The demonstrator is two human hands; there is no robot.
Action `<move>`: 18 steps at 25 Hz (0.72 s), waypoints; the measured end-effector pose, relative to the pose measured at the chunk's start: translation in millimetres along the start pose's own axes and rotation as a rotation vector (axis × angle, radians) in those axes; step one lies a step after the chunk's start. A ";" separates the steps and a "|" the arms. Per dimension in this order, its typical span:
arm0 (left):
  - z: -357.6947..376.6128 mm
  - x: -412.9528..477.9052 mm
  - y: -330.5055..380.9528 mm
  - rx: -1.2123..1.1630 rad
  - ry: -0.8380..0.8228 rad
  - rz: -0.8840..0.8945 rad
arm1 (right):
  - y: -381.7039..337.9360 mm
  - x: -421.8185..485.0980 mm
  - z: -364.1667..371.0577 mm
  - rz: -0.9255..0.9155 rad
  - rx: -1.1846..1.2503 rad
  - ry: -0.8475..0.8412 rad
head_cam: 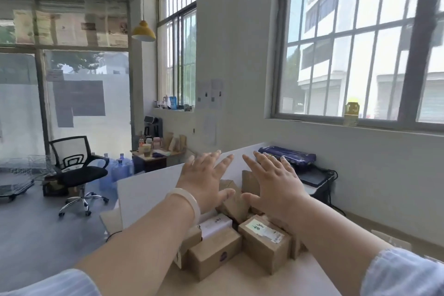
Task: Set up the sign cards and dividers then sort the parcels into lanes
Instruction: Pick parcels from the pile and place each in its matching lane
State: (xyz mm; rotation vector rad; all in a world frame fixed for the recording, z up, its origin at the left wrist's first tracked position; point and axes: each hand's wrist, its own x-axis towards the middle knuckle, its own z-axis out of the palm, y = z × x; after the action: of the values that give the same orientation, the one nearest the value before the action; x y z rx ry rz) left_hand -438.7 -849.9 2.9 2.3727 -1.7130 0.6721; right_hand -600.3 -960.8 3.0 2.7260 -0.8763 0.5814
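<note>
A person's two hands reach forward over a heap of brown cardboard parcels (pixel 217 251) at the near edge of a white counter (pixel 149 190). The left hand (pixel 204 180) is spread wide, fingers straight and apart, palm down, holding nothing, with a pale bangle (pixel 187 202) on its wrist. The right hand (pixel 276 180) mirrors it just beside, fingers also splayed and empty. Both hang above the far side of the heap; whether the thumbs touch the tilted boxes under them cannot be told.

In the heap, a box with a white label bearing green writing (pixel 264 230) sits under the right forearm, and a box with a round purple sticker (pixel 223 257) lies at the heap's near left.

Beyond the heap, at the counter's far right end, lies a dark blue package (pixel 287 155). Right of the heap, a barred window (pixel 360 43) has a yellowish jar (pixel 351 113) on its sill. Far left of the heap, a black office chair (pixel 77 170) stands on the grey floor, with blue water bottles (pixel 120 168) just beside it and a yellow hanging lamp (pixel 143 31) above them.
</note>
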 end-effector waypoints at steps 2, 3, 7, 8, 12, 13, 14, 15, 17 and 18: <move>15.0 25.0 -19.8 -0.033 -0.002 0.077 | -3.7 20.9 7.6 0.076 -0.040 -0.015; 22.9 37.3 -27.0 -0.049 0.004 0.115 | -3.7 28.3 11.2 0.118 -0.056 -0.022; 57.7 79.2 -33.6 -0.143 0.007 0.239 | 4.5 40.1 32.9 0.266 -0.105 -0.049; 66.3 86.5 -31.7 -0.162 0.001 0.259 | 8.4 40.1 39.2 0.291 -0.116 -0.061; 108.0 120.1 -24.4 -0.231 -0.023 0.327 | 36.4 47.0 70.1 0.416 -0.145 -0.133; 118.4 128.9 -22.1 -0.232 -0.031 0.337 | 45.4 49.4 78.5 0.442 -0.150 -0.144; 128.7 138.3 -18.8 -0.238 -0.044 0.343 | 55.3 53.1 87.4 0.462 -0.155 -0.154; 137.5 146.8 -15.3 -0.241 -0.066 0.348 | 63.8 56.7 95.3 0.477 -0.157 -0.164; 152.1 166.7 -6.3 -0.236 -0.105 0.361 | 80.6 67.2 111.0 0.505 -0.146 -0.179; 158.2 179.4 -1.2 -0.237 -0.112 0.368 | 89.2 74.7 118.1 0.514 -0.136 -0.189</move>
State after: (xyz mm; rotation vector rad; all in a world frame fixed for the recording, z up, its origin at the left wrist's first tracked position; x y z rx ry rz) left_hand -349.1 -1062.5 -60.5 1.9905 -2.1692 0.3571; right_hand -562.3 -1108.0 -63.2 2.4574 -1.6203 0.3317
